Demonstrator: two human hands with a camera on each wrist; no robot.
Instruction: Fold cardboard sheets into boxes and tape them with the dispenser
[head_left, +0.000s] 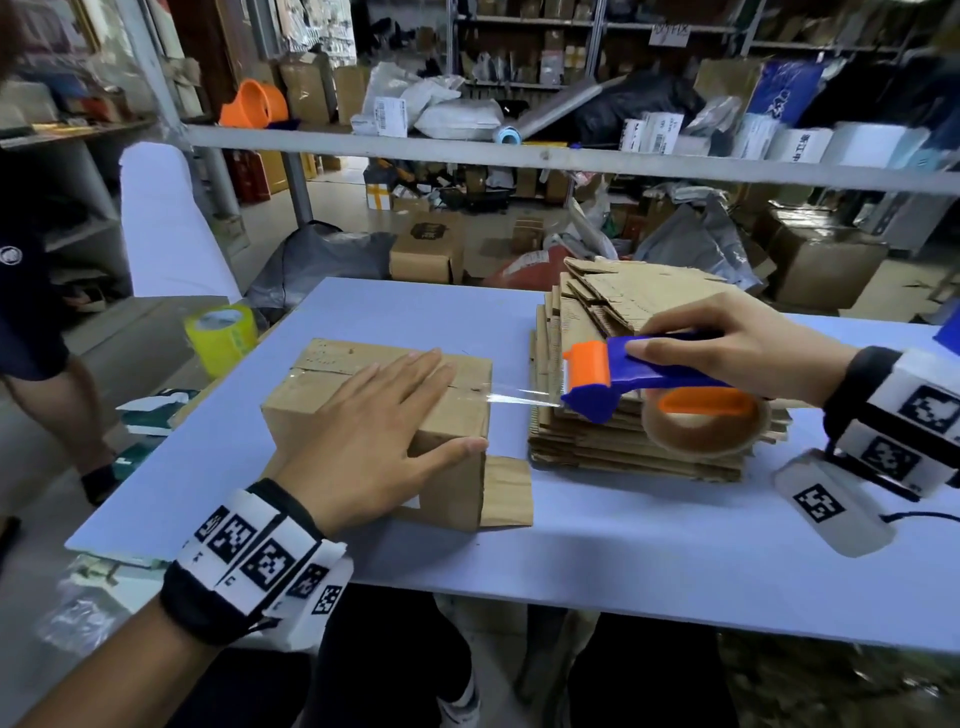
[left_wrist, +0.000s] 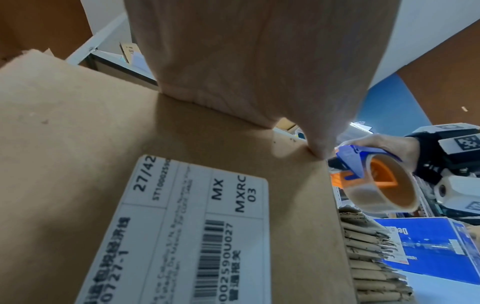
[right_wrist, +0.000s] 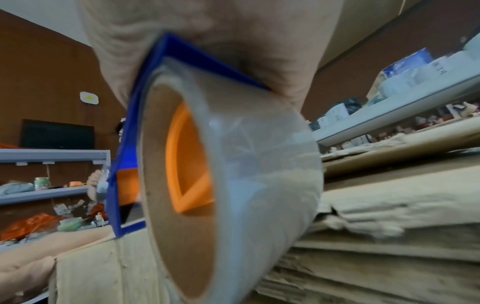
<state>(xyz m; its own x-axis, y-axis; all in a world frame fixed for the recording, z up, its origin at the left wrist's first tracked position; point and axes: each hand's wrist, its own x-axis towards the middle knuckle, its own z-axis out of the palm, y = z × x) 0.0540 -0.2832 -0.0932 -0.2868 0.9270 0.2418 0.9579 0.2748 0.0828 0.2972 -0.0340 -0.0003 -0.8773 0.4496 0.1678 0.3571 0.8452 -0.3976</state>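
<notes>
A folded cardboard box (head_left: 317, 389) stands on the white table (head_left: 597, 561), its top seam covered with clear tape. My left hand (head_left: 384, 421) lies flat on the box top, fingers straight, thumb at the near right corner. A white shipping label (left_wrist: 182, 230) is stuck on the box side (left_wrist: 78, 164). To the right, my right hand (head_left: 727, 343) grips the blue and orange tape dispenser (head_left: 649, 379) above the stack of flat cardboard sheets (head_left: 623, 447). A strip of clear tape (head_left: 519, 399) stretches from the box edge to the dispenser. The tape roll (right_wrist: 233, 195) fills the right wrist view.
A yellow tape roll (head_left: 221, 338) sits off the table's left edge. One loose box flap (head_left: 506, 493) lies on the table at the near right of the box. Another person (head_left: 31, 322) stands at the left. Shelves (head_left: 571, 156) and parcels crowd the background.
</notes>
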